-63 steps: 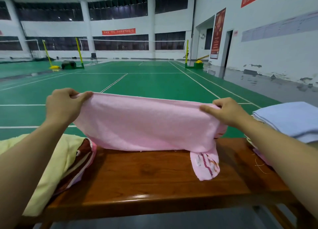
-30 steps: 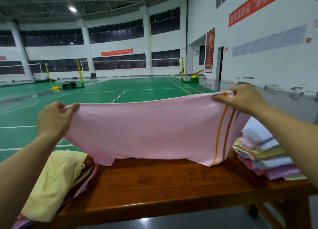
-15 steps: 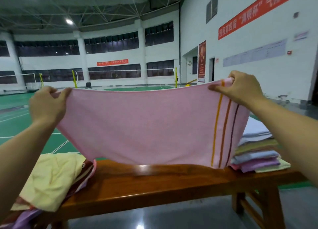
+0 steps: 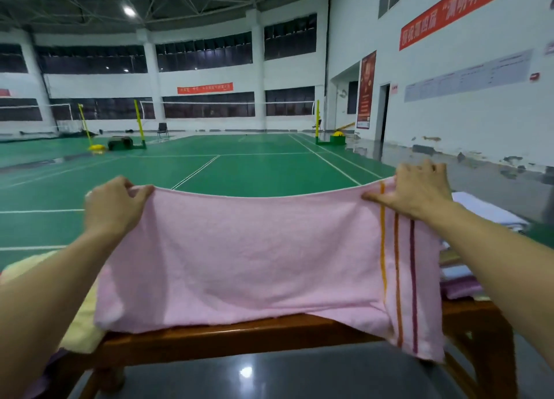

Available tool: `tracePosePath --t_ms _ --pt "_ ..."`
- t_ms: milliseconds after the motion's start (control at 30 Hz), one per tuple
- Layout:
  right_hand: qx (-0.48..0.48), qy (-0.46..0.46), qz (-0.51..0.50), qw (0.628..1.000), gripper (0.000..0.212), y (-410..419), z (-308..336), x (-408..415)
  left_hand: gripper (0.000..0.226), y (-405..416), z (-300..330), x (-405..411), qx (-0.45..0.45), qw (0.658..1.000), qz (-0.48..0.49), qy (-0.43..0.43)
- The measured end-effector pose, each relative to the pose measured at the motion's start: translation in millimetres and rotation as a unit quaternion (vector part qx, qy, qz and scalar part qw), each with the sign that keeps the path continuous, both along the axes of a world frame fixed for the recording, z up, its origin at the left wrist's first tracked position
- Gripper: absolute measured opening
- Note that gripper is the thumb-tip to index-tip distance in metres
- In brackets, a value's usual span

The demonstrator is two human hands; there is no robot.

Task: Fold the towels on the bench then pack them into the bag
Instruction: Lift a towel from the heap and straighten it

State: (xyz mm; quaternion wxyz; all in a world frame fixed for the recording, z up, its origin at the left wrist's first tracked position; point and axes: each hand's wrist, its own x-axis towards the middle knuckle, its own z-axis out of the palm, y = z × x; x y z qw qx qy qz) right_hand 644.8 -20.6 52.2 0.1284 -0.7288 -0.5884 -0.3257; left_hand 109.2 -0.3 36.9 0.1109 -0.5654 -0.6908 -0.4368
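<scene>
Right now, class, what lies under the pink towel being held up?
Under the pink towel the wooden bench shows along its front edge; the rest of the benchtop is covered from view.

A plain pink terry towel carries three stripes, orange, rust and maroon, near one end. The wooden bench is glossy reddish-brown; a crumpled cloth is pale yellow.

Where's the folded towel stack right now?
Head view, far right: the folded towel stack sits on the wooden bench, mostly hidden behind the right forearm and the striped end of the pink towel.
</scene>
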Motion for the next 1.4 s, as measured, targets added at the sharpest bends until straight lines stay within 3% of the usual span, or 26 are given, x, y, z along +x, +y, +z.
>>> tracePosePath --t_ms 133,367,600,700,800,933,1067,1167,1300,1400 --pt "-0.025 -0.013 -0.024 0.999 0.108 51 -57 -4 0.047 46 -46 -5 -0.042 0.999 0.017 0.024" --pt "-0.083 -0.052 -0.036 0.995 0.086 111 -134 -15 0.041 110 -114 0 -0.151 0.988 0.008 0.042" --pt "-0.153 0.03 -0.023 0.987 0.069 123 -180 -25 0.041 111 -144 11 -0.228 0.967 0.012 0.117" --pt "-0.141 0.094 0.013 0.985 0.057 114 -183 -37 0.042 94 -137 31 -0.208 0.964 -0.015 0.162" --pt "-0.074 0.128 0.089 0.985 0.043 89 -175 -64 0.033 64 -125 60 -0.216 0.962 -0.09 0.14" --pt "-0.064 0.288 0.277 0.914 0.03 21 -162 -107 0.016 2 -122 90 -0.184 0.956 -0.203 0.102" --pt "-0.191 0.208 0.348 0.894 0.034 -29 -182 -124 0.012 -39 -145 86 -0.136 0.95 -0.268 0.086" --pt "-0.187 0.185 0.389 0.883 0.039 -45 -199 -115 0.016 -52 -159 68 -0.11 0.939 -0.298 0.132" --pt "-0.157 0.153 0.436 0.873 0.03 -58 -204 -98 0.024 -71 -165 33 -0.129 0.921 -0.338 0.144" --pt "-0.159 0.143 0.435 0.875 0.039 -58 -208 -87 0.013 -76 -171 8 -0.157 0.917 -0.341 0.133"
